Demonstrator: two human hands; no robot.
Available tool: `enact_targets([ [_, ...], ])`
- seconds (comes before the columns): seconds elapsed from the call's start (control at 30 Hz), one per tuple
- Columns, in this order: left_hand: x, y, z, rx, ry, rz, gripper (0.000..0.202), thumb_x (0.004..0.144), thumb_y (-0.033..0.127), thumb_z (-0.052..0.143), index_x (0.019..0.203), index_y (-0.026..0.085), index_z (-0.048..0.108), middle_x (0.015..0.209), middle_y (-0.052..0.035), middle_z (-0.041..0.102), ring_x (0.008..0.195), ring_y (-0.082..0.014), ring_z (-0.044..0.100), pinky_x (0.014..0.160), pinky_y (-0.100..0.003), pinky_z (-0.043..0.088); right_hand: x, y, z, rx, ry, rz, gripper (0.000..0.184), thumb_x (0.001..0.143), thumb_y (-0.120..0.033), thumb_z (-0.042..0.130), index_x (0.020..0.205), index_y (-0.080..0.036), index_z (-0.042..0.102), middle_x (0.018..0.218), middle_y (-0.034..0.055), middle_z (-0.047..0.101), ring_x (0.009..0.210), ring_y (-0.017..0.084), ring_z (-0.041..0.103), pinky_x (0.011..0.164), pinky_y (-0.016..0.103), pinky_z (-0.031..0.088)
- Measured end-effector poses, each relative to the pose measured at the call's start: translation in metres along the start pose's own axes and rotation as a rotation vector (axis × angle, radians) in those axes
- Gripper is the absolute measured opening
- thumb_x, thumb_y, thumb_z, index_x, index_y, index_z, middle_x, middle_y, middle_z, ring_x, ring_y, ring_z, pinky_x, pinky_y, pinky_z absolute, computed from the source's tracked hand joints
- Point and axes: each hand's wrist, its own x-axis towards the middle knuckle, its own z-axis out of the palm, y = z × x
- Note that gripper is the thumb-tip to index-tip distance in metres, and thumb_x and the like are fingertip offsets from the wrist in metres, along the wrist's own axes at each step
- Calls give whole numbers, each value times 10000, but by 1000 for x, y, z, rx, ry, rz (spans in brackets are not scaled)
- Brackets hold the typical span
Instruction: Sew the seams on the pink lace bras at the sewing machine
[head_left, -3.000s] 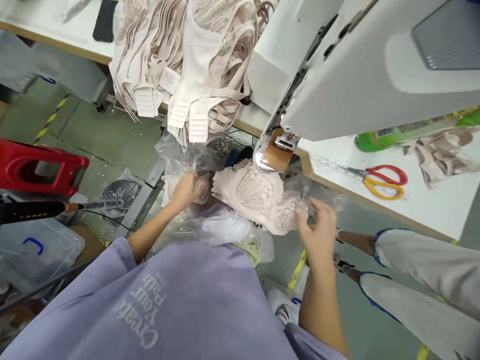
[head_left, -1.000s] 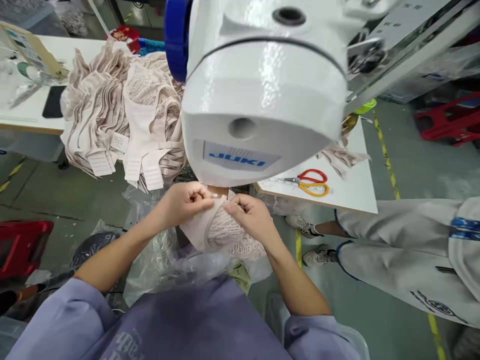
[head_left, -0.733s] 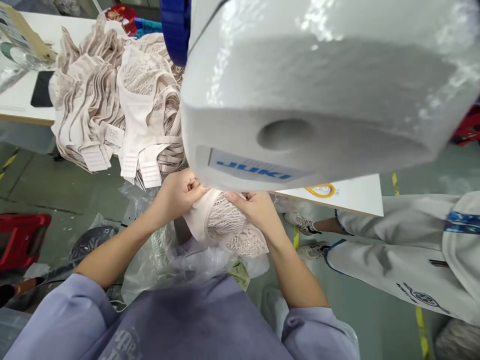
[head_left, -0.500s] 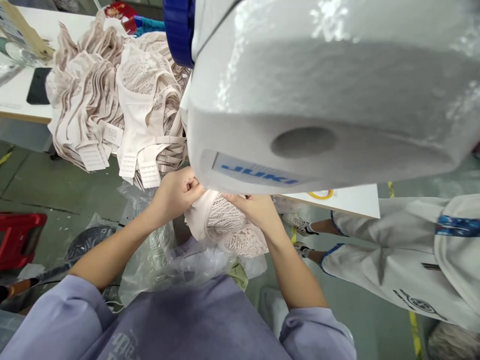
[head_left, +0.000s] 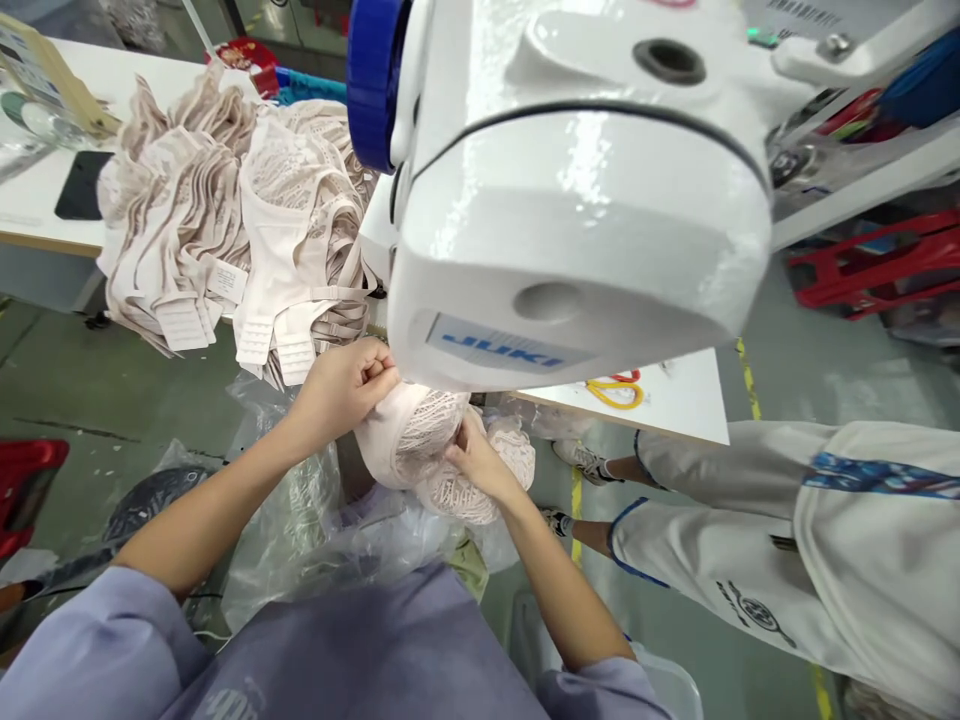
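A beige lace bra (head_left: 420, 430) hangs at the table's front edge, just below the head of a white JUKI sewing machine (head_left: 570, 240). My left hand (head_left: 349, 385) pinches the bra's left edge, its fingers curled close under the machine head. My right hand (head_left: 480, 455) grips the lace farther right, thumb on top and the other fingers partly hidden by the cloth. The machine head covers the needle area. To the left lie a stack of beige bras (head_left: 300, 220) and a second pile of bras (head_left: 172, 220), their hook strips hanging over the table edge.
A black phone (head_left: 84, 185) rests on the white table (head_left: 45, 222) at far left. Yellow-handled scissors (head_left: 615, 393) lie at the right table corner. Clear plastic bags (head_left: 300, 540) hang below my hands. Another person in light trousers (head_left: 720, 530) stands at the right.
My right hand has moved down and left along the bra, away from the machine head. My left hand keeps its pinch. The view has shifted, showing more of the machine.
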Motion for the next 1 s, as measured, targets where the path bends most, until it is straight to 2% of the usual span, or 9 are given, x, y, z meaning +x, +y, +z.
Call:
enact_targets([
  [0.1,-1,0,-1,0,12,-4,121,788,176,543,687,198,481,504,57,398,492,-103,362,515,-252,252,-20,11,-6,-5,-200,182,750,703,-745,714,1176,-171,622,1095,101,677,1051,262,623,930,380,509],
  [0.17,-1,-1,-1,2,27,-12,116,795,188,550,696,199,489,508,56,397,496,-106,361,515,-254,242,-32,14,-11,60,-248,297,622,723,-679,742,1064,-165,663,919,54,697,911,229,647,836,353,532],
  [0.33,-2,-6,2,-3,16,-19,110,810,199,562,715,200,506,520,58,411,501,-106,350,513,-260,229,-47,17,-12,288,-154,418,574,684,-650,790,941,-149,680,749,25,689,751,192,657,745,319,535],
  [0.5,-3,-4,5,-1,17,-18,131,816,193,575,714,205,493,507,64,403,488,-107,340,510,-266,221,-61,19,-14,323,-115,470,498,717,-637,772,769,-155,658,679,16,662,683,175,629,705,304,524],
  [0.63,-2,-5,4,25,-1,-29,121,826,187,578,729,201,507,519,58,435,489,-110,376,516,-262,254,-77,17,-19,304,-12,403,459,839,-642,652,866,-184,683,754,31,680,717,190,639,753,324,525],
  [0.73,-7,-6,4,85,5,-4,63,858,207,570,798,193,556,612,22,547,556,-134,478,548,-259,331,-88,5,-25,136,79,295,424,890,-615,592,916,-204,692,829,46,692,793,217,642,785,334,511],
  [0.83,-28,6,8,193,169,163,60,898,217,545,923,188,591,844,-56,670,784,-201,605,689,-300,447,-96,-24,-29,-113,99,132,463,934,-603,519,781,-197,679,705,40,642,688,204,592,671,307,469],
  [0.9,-51,22,13,150,173,421,155,925,242,543,1060,188,597,1026,-110,700,993,-245,633,850,-356,484,-97,-53,-28,-249,-42,2,493,969,-557,485,680,-200,665,614,28,603,598,178,550,611,289,426],
  [1.0,-82,46,26,-11,-255,757,496,909,408,629,1332,175,512,1257,-168,666,1221,-281,586,1049,-392,431,-95,-98,-19,-377,-431,-131,404,997,-453,499,752,-237,736,719,33,706,700,186,641,689,280,457],
])
